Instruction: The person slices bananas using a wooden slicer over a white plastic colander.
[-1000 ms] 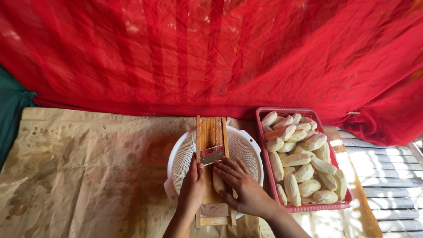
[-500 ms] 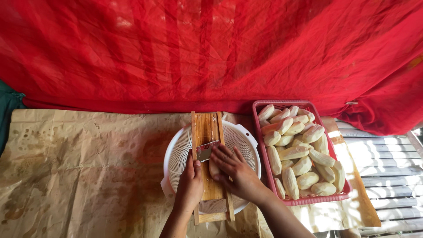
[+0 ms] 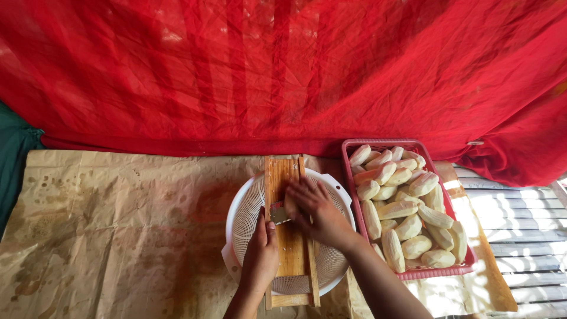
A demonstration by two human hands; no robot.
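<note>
Slicer is a long wood board lying across our white bowl. It has a little metal blade set in it. Our right hand is closed over a pale peeled root and presses it flat on the board, right at the blade. Our left hand grips the left edge of the board, thumb on top. The bowl has many small holes and sits on brown paper with dark spots. Just to the right of the bowl is a red basket full of more peeled roots. Behind it all hangs a big red cloth.
</note>
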